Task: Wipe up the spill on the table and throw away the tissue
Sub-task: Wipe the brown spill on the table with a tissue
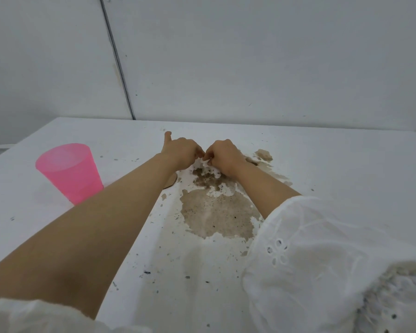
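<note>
A brownish spill [217,215] with dark specks spreads over the middle of the white table [334,164]. A wet, stained white tissue [210,175] lies on its far part. My left hand [181,151] and my right hand [223,156] meet above the tissue's far edge, fingers curled and pinching the white paper between them. The left little finger sticks out toward the wall. Part of the tissue is hidden under my hands.
A pink plastic cup [70,171] stands upside down at the left of the table. More brown puddles [264,156] lie to the right of my right hand. A grey wall [250,56] rises behind the table's far edge. My white sleeves fill the lower corners.
</note>
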